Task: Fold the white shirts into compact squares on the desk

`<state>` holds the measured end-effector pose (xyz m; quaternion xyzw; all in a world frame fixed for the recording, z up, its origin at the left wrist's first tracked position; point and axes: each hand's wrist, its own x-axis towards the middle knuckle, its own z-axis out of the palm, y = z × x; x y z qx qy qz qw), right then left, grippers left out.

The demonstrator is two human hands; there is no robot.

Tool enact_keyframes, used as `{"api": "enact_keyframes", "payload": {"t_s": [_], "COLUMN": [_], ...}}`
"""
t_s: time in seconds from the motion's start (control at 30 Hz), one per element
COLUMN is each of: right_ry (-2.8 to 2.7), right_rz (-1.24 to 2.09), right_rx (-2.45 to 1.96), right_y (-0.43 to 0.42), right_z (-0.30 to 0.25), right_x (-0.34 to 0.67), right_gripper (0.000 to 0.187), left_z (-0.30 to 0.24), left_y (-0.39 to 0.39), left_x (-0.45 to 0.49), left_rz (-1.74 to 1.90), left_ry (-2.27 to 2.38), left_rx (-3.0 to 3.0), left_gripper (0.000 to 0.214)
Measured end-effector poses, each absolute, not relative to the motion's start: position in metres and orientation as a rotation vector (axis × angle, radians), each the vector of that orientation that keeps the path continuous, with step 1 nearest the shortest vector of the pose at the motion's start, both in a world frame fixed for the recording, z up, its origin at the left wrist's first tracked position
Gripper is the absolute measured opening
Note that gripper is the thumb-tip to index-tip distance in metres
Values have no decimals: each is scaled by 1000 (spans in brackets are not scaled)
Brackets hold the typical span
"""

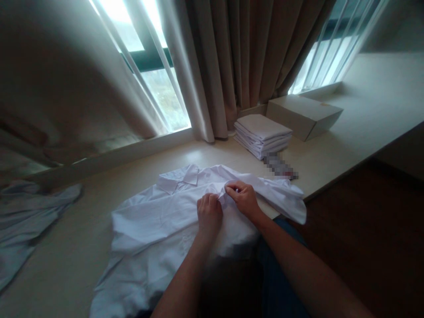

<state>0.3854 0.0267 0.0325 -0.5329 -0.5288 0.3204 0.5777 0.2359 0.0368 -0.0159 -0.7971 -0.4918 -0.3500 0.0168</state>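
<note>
A white collared shirt (159,221) lies spread over the light-coloured ledge, its collar towards the window and its lower part hanging over the front edge. My left hand (210,213) is closed on the fabric near the middle of the shirt. Just to the right, my right hand (243,198) pinches a raised fold of the same cloth between thumb and fingers. A sleeve reaches out to the right past my right hand. The small piece of cloth between my fingertips is partly hidden.
Beyond the shirt stands a stack of folded white cloth (263,132), with a pixelated item (280,165) in front. A pale box (304,115) sits behind it on the ledge (374,115). More white fabric (29,221) lies at left. Curtains (245,53) hang along the windows.
</note>
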Motion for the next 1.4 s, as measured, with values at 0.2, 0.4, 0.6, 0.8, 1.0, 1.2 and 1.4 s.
{"api": "enact_keyframes", "payload": {"t_s": [0.2, 0.4, 0.6, 0.8, 1.0, 1.2, 1.4], "right_ry": [-1307, -1508, -1450, -1515, -1645, -1525, -1520], "right_rz": [944, 861, 906, 902, 669, 548, 504], "right_rx": [-1357, -1315, -1197, -1165, -1287, -1542, -1704], "right_y": [32, 30, 30, 27, 28, 26, 25], "right_z": [27, 27, 27, 28, 28, 18, 9], "right_x": [402, 422, 430, 431, 437, 429, 422], "right_gripper": [16, 15, 15, 10, 15, 38, 29], "left_z": [-20, -18, -12, -13, -15, -3, 18], "left_y": [39, 39, 36, 39, 40, 29, -1], "left_x": [236, 234, 235, 232, 231, 239, 195], "left_rz": [-1217, -1175, -1187, -1245, -1187, -1165, -1401], "left_ry": [-1530, -1612, -1761, -2004, -1917, -1798, -1940], "left_rx": [-2455, -2435, -2434, -2234, -2309, -2432, -2364], "left_gripper": [10, 11, 14, 21, 24, 34, 44]}}
